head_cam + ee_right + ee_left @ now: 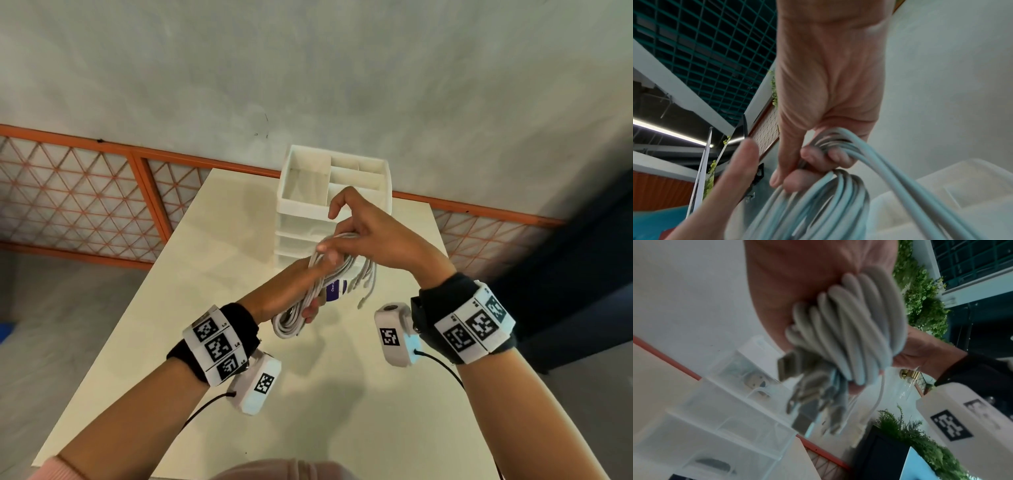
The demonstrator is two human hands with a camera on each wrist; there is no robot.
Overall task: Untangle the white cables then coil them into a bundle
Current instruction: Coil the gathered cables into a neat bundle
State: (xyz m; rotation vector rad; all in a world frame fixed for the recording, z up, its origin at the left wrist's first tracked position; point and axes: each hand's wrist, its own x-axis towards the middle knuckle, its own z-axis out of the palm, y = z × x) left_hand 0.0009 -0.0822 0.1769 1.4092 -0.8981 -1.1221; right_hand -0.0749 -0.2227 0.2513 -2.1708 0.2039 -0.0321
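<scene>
A bundle of white cables (291, 318) is looped into a coil above the table. My left hand (282, 294) grips the coil through its middle, thumb over the strands. In the left wrist view the coil (851, 331) lies wound across my left palm (797, 275), and several plug ends (803, 404) hang below it. My right hand (373, 236) holds the coil's upper end, fingers curled round the strands and forefinger raised. The right wrist view shows those fingers (828, 155) hooked round the cable strands (869, 162). Loose plug ends (364, 291) dangle under my right hand.
A white stacked drawer organizer (301, 205) with open top compartments stands at the table's far end, just behind my hands. A small purple-labelled object (337, 290) lies under the coil. The cream table (325, 411) is narrow, with an orange lattice railing (85, 192) beyond.
</scene>
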